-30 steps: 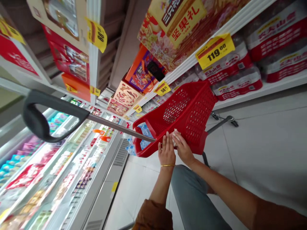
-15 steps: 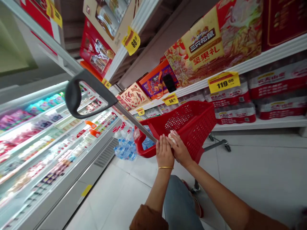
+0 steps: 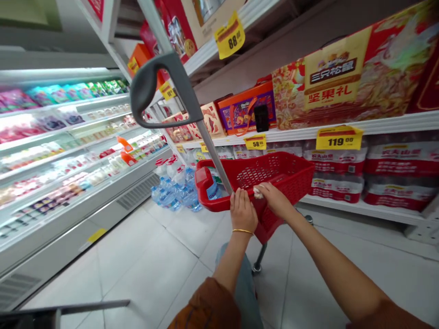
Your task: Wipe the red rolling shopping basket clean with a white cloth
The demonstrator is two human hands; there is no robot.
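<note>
In front of me stands a red plastic shopping cart [image 3: 288, 183] with perforated basket walls. My left hand [image 3: 243, 212], a gold bangle at its wrist, lies with its fingers hooked over the near rim, beside the foot of a metal pole. That pole rises to a grey loop handle [image 3: 166, 91] at upper left. Just right of it, my right hand [image 3: 272, 196] is closed on a crumpled white tissue [image 3: 259, 191] and rests against the same rim. A blue-labelled item [image 3: 214, 189] shows through the opening behind the pole; I cannot tell whether it is inside the basket.
Shelves on the right carry gift boxes [image 3: 329, 82] above shrink-wrapped bottle packs [image 3: 399, 187]. A lit refrigerated case [image 3: 68, 183] runs along the left. Blue water bottles [image 3: 171, 192] stand on the floor beyond the cart. A dark metal bar [image 3: 96, 306] enters at lower left.
The view has turned and levelled, so shelves and pole appear shifted. My hands have moved apart along the rim; the tissue hand now sits farther right of the left hand.
</note>
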